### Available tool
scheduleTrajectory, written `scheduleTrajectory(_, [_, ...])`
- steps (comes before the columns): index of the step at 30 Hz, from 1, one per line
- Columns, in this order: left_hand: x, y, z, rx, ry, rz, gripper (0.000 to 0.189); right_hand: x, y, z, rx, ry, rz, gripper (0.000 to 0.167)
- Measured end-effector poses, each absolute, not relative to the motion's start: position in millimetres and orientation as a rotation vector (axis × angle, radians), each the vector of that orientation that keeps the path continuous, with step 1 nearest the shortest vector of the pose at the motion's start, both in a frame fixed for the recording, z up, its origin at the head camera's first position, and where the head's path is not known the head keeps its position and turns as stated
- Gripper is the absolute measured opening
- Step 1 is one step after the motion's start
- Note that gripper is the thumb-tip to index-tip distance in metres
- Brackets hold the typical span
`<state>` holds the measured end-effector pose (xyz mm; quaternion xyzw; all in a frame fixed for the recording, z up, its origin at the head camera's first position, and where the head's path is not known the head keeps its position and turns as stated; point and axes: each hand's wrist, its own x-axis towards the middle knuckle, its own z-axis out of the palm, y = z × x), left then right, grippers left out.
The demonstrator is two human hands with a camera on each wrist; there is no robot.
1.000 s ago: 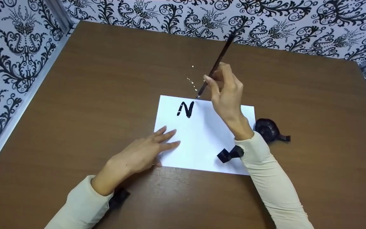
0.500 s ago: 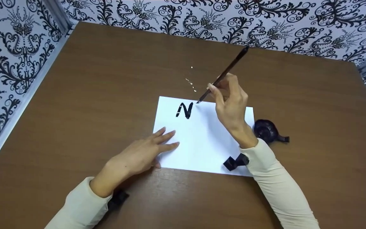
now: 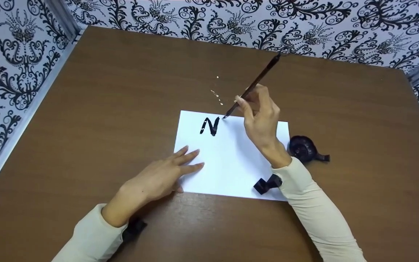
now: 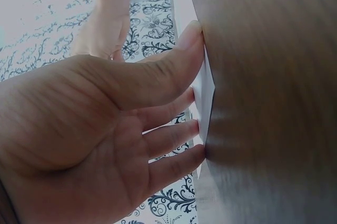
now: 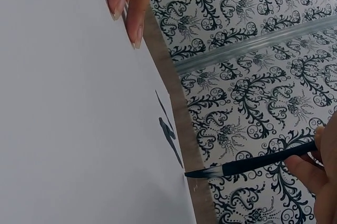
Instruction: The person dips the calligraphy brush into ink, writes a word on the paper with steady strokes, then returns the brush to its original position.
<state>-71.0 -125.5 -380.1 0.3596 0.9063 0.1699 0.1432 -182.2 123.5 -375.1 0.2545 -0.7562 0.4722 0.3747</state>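
Note:
A dark paintbrush (image 3: 258, 79) is pinched between the thumb and fingers of my right hand (image 3: 262, 122), its handle slanting up to the right. In the right wrist view the brush's inked tip (image 5: 197, 173) meets or hovers just over the white paper (image 5: 79, 103), near its far edge; contact is hard to tell. Beside the tip stands a black painted N-shaped mark (image 3: 209, 126). My left hand (image 3: 155, 178) rests with spread fingers on the paper's left side (image 3: 227, 163). The left wrist view shows the thumb (image 4: 190, 35) at the sheet's near edge.
A dark round pot with a short spout or handle (image 3: 303, 149) sits against the paper's right edge. Small light specks (image 3: 216, 95) lie on the brown table (image 3: 129, 87) beyond the sheet. Patterned walls (image 3: 231, 22) border the table at the back and sides.
The right hand has come nearer and tilted the brush further right, bringing its tip from the sheet's far edge to just right of the N-shaped mark. The left hand stays in place.

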Motion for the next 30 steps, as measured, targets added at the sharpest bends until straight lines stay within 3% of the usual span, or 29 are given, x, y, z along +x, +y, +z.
scheduleTrajectory(30, [-71.2, -125.0, -380.5, 1.051, 2.616, 0.493, 0.071, -178.8, 128.6, -365.4, 0.744, -2.103, 1.125, 0.021])
